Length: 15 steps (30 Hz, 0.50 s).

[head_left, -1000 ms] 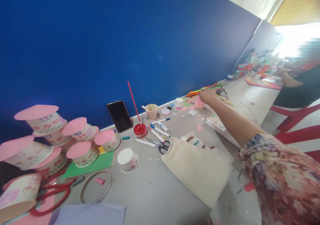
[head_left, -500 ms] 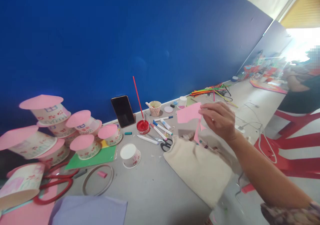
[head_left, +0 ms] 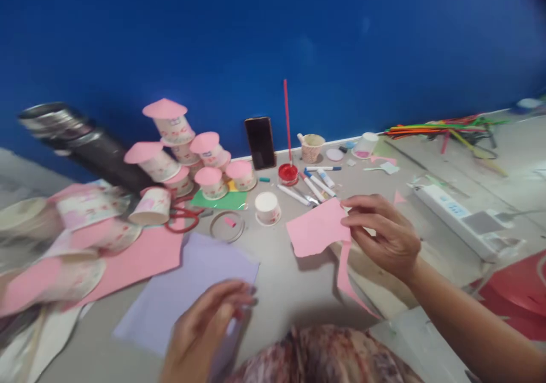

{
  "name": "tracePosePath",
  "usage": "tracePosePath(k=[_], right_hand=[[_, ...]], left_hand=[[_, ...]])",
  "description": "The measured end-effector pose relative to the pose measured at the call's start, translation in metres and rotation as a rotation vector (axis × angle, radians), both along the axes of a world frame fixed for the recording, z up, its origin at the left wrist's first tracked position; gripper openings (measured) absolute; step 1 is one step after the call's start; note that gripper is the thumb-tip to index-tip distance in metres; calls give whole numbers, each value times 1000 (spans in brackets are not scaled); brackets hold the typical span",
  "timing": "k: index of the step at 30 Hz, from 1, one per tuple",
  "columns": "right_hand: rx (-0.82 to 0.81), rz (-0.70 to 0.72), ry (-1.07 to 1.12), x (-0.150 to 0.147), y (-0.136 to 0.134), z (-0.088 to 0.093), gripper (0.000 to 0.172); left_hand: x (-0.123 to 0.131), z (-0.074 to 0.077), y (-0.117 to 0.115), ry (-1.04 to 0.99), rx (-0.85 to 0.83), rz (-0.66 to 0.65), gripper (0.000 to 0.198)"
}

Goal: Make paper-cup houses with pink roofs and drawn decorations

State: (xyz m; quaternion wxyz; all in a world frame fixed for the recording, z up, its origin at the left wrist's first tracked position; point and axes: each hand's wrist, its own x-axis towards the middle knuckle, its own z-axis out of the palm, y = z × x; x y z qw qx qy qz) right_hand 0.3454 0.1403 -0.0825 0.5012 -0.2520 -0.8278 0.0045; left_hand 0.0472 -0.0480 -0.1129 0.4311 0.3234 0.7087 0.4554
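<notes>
Between the fingertips of my right hand (head_left: 381,235) is a piece of pink paper (head_left: 315,229), its lower edge cut unevenly. A narrow curved strip of the same paper dangles beneath it. My left hand (head_left: 209,320), a little blurred, hovers over the purple sheet (head_left: 183,283) with loosely bent fingers and nothing visible in them. An upturned paper cup (head_left: 268,208) stands in front of the held paper. Farther left is a group of paper cups with pink cone-shaped tops (head_left: 165,109). A cream cloth (head_left: 388,275) is partly hidden below my right hand.
A phone (head_left: 260,143) leans against the blue wall (head_left: 213,36), beside a red paint pot (head_left: 288,174) with a stick in it. Several markers (head_left: 313,185) lie nearby. At right is a power strip (head_left: 452,212); at left, a black flask (head_left: 89,144) and a tape ring (head_left: 227,227).
My right hand has brought the pink paper lower and nearer to me. My left hand has come into view over the purple sheet. The view has swung left and down.
</notes>
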Motion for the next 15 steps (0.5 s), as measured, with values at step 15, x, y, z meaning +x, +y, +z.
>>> tracePosePath(k=[15], right_hand=[[-1599, 504, 155, -42, -31, -37, 45]], left_hand=[[44, -2, 47, -437, 21, -80, 33]])
